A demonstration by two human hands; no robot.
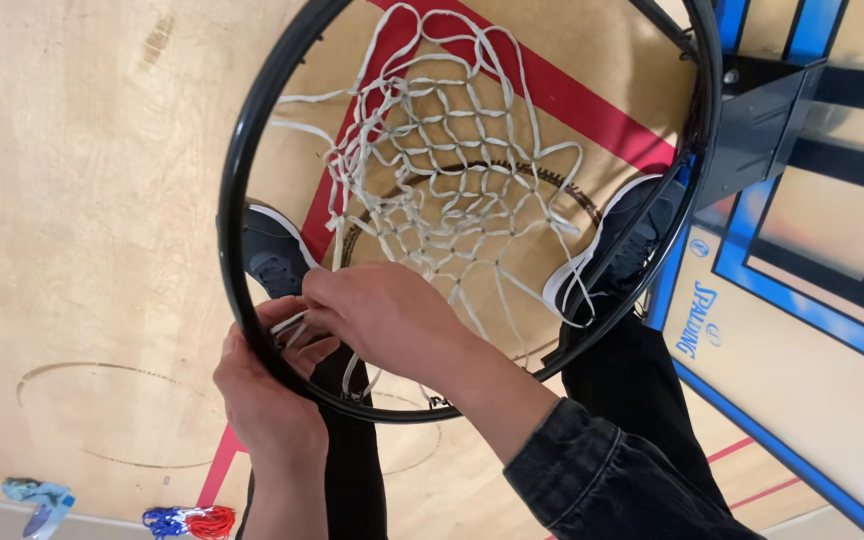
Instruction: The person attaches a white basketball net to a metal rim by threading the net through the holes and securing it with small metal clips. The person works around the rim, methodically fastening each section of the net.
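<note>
Lower left of frame: left hand clamps the black hoop rim; right hand pinches a white net loop, mid-hooking; next needs it seated on its hook

1. A black basketball rim filled the view from above, with a white net hanging partly attached inside it.
2. The left hand gripped the rim's near edge from outside.
3. The right hand, in a dark denim sleeve, reached inside the rim, its fingers pinching net loops beside the left hand.
4. Two dark shoes showed below through the rim.
5. The backboard with blue lines stood at right.
6. A red, white and blue net lay on the wooden floor.
</note>
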